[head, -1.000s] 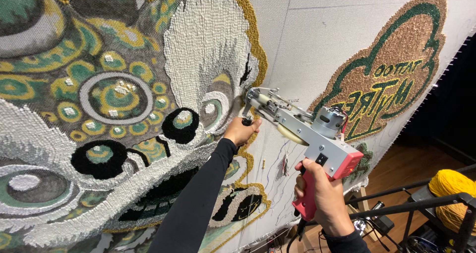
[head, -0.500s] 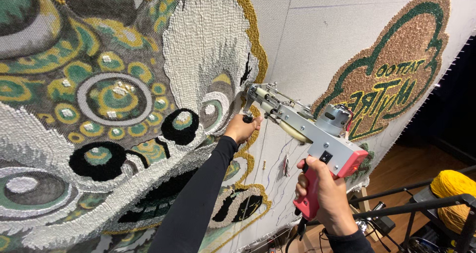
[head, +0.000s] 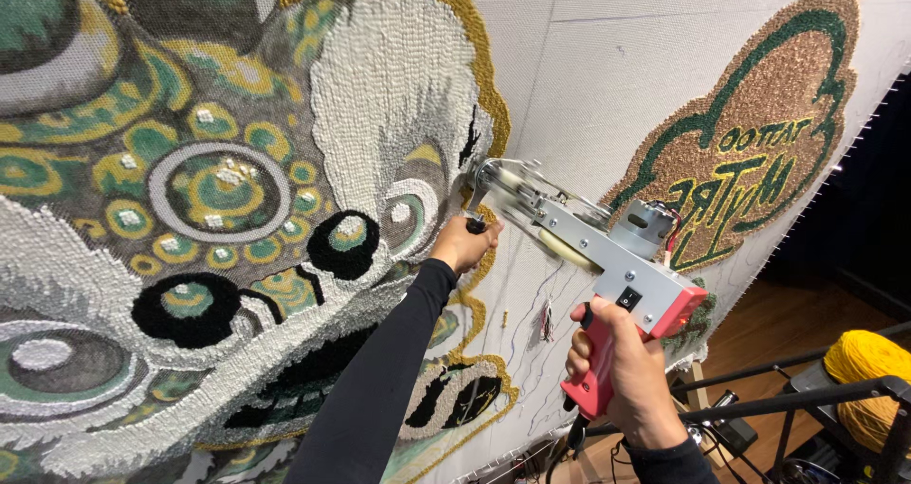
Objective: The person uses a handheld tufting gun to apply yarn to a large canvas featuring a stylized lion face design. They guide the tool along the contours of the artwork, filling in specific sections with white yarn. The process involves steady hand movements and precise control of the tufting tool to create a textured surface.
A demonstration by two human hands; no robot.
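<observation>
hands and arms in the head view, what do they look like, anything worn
Both hands are bare: no gloves, rings or watch show. The left hand comes out of a long, snug black sleeve that covers the whole arm down to the wrist, plain, with no visible markings. The right hand has the same black cuff at its wrist; the rest of that arm is out of frame.
</observation>
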